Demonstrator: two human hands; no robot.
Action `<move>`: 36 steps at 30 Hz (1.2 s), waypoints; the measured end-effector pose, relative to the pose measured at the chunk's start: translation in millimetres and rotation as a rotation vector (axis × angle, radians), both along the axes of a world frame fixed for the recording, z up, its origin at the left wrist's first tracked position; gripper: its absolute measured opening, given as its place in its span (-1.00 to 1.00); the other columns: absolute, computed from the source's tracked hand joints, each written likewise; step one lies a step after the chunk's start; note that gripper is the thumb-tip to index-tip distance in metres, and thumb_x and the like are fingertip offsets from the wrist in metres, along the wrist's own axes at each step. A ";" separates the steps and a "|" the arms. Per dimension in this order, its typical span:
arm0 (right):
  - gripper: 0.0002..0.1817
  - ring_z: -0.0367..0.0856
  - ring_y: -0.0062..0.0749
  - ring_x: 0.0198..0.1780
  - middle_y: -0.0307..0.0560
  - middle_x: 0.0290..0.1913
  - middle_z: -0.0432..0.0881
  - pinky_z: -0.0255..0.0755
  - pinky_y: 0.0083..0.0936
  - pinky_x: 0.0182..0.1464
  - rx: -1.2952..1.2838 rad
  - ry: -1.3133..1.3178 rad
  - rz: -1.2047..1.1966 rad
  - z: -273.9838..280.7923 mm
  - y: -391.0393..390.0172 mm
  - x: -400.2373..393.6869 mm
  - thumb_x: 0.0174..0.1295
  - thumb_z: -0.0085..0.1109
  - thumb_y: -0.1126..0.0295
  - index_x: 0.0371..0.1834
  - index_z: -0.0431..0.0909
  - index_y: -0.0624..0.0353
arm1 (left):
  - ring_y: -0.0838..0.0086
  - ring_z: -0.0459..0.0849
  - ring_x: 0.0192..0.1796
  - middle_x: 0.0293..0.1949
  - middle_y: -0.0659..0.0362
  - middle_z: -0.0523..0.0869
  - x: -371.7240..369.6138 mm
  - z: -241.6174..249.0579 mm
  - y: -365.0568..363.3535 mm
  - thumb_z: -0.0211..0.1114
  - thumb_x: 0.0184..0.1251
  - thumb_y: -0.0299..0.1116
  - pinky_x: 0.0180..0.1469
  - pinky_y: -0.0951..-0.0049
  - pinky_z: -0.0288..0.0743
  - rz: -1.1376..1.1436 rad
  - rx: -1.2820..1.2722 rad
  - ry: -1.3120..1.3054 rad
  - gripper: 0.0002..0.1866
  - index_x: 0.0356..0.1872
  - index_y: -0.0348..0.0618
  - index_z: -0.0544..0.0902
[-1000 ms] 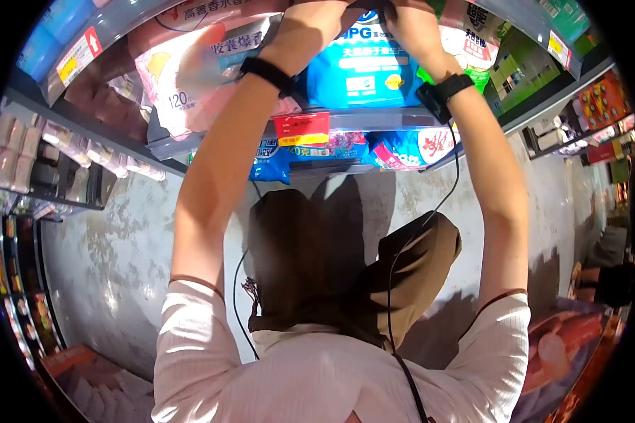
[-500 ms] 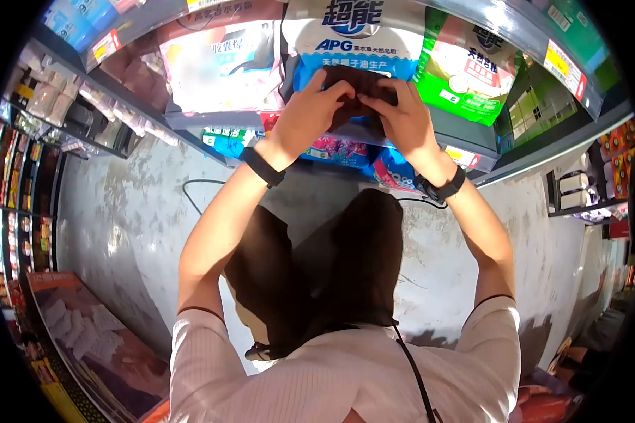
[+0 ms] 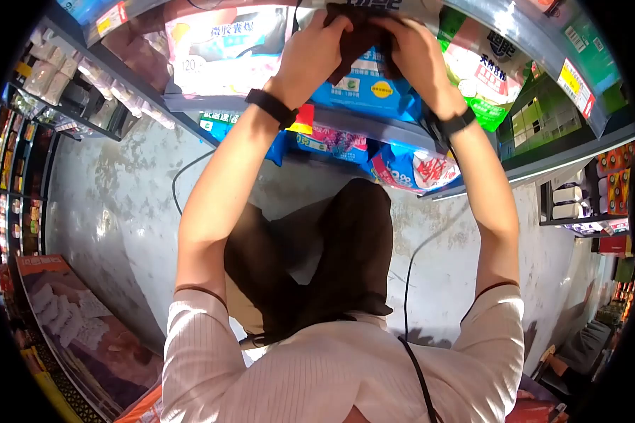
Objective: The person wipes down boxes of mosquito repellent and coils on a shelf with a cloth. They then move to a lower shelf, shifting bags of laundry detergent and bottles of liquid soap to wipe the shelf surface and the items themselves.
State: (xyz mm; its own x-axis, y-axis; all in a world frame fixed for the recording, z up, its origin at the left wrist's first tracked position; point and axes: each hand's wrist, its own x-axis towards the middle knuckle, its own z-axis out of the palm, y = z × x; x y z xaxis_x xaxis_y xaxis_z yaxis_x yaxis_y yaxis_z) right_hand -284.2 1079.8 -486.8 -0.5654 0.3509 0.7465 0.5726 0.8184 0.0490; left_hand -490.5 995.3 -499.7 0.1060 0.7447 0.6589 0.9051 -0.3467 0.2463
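Observation:
Near the top of the view, a dark brown cloth (image 3: 358,44) hangs between my two hands, in front of a blue and white detergent bag (image 3: 374,92). My left hand (image 3: 316,49) has its fingers closed on the cloth's left side. The right side of the cloth is pinched by my right hand (image 3: 413,53), whose fingertips are partly hidden. A pink and white bag (image 3: 226,53) lies on the shelf to the left, and a green and white bag (image 3: 487,70) is to the right.
Lower-shelf bags (image 3: 413,168) sit beneath the shelf edge (image 3: 374,128). A black cable (image 3: 407,289) runs over the floor and my body. Side shelves (image 3: 571,197) hold packages. A seated person's leg (image 3: 582,352) shows at lower right.
Both hands have moved upward in the view with the cloth, which now hangs more spread out. More of the blue bag's lower part and the lower-shelf bags shows.

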 end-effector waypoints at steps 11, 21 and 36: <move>-0.53 0.59 -0.12 0.02 -0.13 0.14 0.62 0.62 -0.30 0.04 -0.105 -0.075 -0.030 -54.5 -109.6 64.5 0.00 0.28 0.56 0.06 0.73 0.01 | 0.07 0.78 -0.23 -0.02 0.02 0.57 66.0 -67.6 -60.6 0.31 0.25 -0.49 -0.28 0.18 0.71 -0.108 -0.016 0.137 -0.56 0.17 0.01 0.56; -0.67 0.64 -0.14 0.10 -0.16 0.02 0.65 0.62 -0.27 0.08 -0.253 -0.351 -0.530 -70.6 -111.3 188.7 0.16 0.28 0.43 0.04 0.71 0.04 | 0.11 0.81 -0.19 -0.23 0.08 0.80 187.6 -72.4 -4.5 0.30 0.18 -0.46 -0.21 0.12 0.70 -0.483 -0.225 0.201 -0.69 -0.02 -0.12 0.73; -0.74 0.66 0.06 0.10 0.01 0.02 0.72 0.63 -0.11 0.08 -0.454 -0.288 -0.306 -78.4 -80.1 136.8 0.17 0.20 0.49 -0.09 0.76 0.08 | 0.12 0.80 -0.48 -0.53 0.01 0.77 180.1 -61.5 -7.5 0.34 0.18 -0.18 -0.45 0.09 0.64 -0.219 -0.213 0.394 -0.78 -0.53 -0.02 0.81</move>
State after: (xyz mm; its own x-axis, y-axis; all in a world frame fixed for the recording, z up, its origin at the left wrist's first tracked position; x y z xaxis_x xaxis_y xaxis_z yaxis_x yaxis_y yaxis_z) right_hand -147.4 999.6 -565.2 -0.5451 0.7762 0.3169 0.8005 0.5942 -0.0785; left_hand -310.4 987.8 -561.2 0.4853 0.7908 0.3729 0.8550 -0.5185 -0.0131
